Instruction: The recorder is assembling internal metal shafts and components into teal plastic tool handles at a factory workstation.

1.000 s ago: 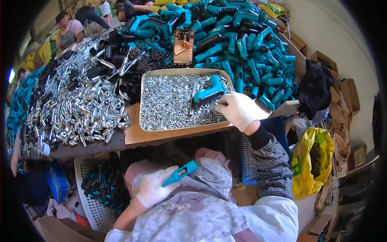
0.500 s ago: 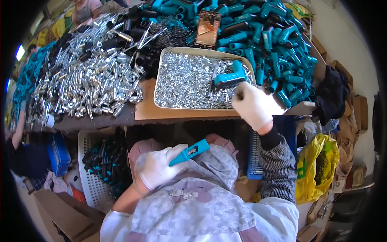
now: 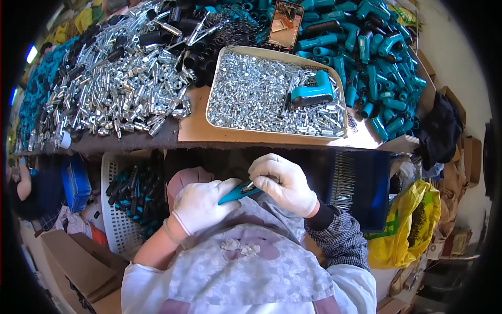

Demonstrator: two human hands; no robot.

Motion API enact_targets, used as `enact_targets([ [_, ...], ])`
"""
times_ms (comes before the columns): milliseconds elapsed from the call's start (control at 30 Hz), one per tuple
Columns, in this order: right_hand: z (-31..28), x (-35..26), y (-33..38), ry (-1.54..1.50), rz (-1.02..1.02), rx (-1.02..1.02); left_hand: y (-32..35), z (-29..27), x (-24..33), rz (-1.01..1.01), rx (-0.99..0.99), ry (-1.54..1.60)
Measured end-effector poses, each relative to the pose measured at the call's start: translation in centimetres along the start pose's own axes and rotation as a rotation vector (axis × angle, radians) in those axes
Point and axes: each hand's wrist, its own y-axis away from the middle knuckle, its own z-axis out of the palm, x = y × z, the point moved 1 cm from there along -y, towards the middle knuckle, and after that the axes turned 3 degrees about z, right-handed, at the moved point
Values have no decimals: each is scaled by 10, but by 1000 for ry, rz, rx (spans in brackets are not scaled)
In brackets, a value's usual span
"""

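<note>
My left hand (image 3: 201,205), in a white glove, grips a teal plastic handle (image 3: 235,192) over my lap. My right hand (image 3: 282,180), also gloved, pinches a small silver metal piece (image 3: 250,185) against the handle's end. Both hands sit below the table's front edge. On the table above them stands a beige tray (image 3: 219,128) filled with small silver metal parts (image 3: 251,97). A teal tool (image 3: 311,94) lies in the tray on the right.
A big heap of silver metal tubes (image 3: 110,89) covers the table's left. Teal handles (image 3: 376,47) pile up at the back right. A white basket (image 3: 123,199) with dark pieces stands below left, a yellow bag (image 3: 408,220) at right, a phone (image 3: 286,23) behind the tray.
My right hand left the tray and came down to my lap, meeting the teal handle held by my left hand. The view tilted downward.
</note>
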Motion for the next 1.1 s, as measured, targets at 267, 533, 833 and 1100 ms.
enact_targets([
  [267,17,12,3,100,-59,23,1,0,0,-8,6,-2],
  [533,24,-20,2,800,-402,-79,-2,2,4,-15,1,-23],
  [833,-1,1,-20,147,423,-559,1,-7,18,77,-81,-172],
  [1100,-54,-31,-68,636,-71,267,-7,-10,15,131,166,34],
])
